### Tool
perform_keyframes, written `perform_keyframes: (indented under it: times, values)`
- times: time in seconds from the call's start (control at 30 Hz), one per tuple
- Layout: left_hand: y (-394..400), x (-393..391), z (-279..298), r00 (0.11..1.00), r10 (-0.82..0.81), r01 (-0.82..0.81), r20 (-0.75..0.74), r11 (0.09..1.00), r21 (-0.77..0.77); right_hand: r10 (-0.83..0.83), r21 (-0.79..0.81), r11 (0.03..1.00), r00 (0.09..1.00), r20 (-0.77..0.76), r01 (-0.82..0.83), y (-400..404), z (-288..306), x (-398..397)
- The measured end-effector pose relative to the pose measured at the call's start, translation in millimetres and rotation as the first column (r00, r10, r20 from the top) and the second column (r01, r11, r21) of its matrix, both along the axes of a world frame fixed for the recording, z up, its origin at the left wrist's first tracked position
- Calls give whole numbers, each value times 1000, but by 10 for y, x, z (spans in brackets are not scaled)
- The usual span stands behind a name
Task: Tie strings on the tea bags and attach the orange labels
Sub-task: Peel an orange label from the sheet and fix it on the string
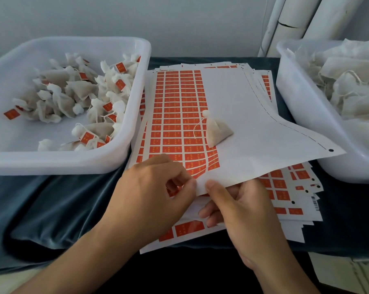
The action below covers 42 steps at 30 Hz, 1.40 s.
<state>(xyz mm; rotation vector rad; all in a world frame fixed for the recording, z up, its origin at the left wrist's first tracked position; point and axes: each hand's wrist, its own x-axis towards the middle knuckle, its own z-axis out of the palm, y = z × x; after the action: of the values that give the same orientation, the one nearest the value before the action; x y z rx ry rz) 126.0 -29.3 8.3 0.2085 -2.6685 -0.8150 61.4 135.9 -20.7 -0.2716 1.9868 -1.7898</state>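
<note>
step: peel orange label | left hand (156, 194) pinches label sheet (232, 132) edge | right hand (241, 211) grips sheet corner | tip: peel slowly, keep tea bag (216, 129) from sliding

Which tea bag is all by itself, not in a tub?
The pyramid tea bag lying on the top label sheet, its string loose with no orange label. All the others sit piled in the two white tubs either side.
</note>
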Motion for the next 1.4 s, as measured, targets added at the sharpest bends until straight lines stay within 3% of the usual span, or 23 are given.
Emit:
perform_keyframes:
  times: [0.33, 0.6, 0.67, 0.73, 0.8, 0.87, 0.93, 1.0, 1.07, 1.1, 1.23, 1.4]
  values:
    - [-152, -94, -46, 991, 103, -118, 81, 967, 225, -16, 17, 1000, 1000, -14, 16, 76, 42, -41]
    - [-81, -259, 5, 973, 210, -182, -98, 954, 238, 11, 33, 999, 1000, 16, -12, 94, 111, -60]
    - [-26, -314, 66, 961, 192, -156, -197, 970, 185, 90, 83, 992, 995, 47, -94, 114, 169, -79]
    - [2, -396, 118, 949, 179, -157, -261, 982, 102, 266, 125, 952, 956, 122, -280, 175, 270, -104]
    - [15, -517, 149, 942, 174, -173, -286, 984, 27, 485, 167, 842, 855, 185, -514, 256, 409, -120]
    - [21, -654, 157, 938, 160, -179, -308, 983, -35, 616, 152, 753, 767, 180, -640, 329, 586, -146]
    - [30, -792, 157, 935, 143, -173, -325, 983, -64, 571, 101, 813, 819, 54, -573, 328, 733, -248]
    - [43, -931, 167, 929, 137, -175, -343, 981, -83, 328, 108, 944, 925, -190, -313, 259, 794, -489]
    - [59, -1084, 187, 925, 145, -193, -351, 976, -106, 116, 172, 984, 915, -387, -52, 93, 808, -832]
    - [62, -1159, 196, 924, 157, -208, -348, 971, -114, 85, 215, 977, 902, -424, 9, -10, 808, -1010]
    - [21, -1417, 189, 925, 201, -260, -323, 953, -153, 116, 252, 967, 930, -350, -25, -301, 762, -1523]
    - [-20, -1564, 151, 925, 191, -254, -328, 954, -160, 54, 203, 979, 919, -390, 28, -403, 644, -1757]
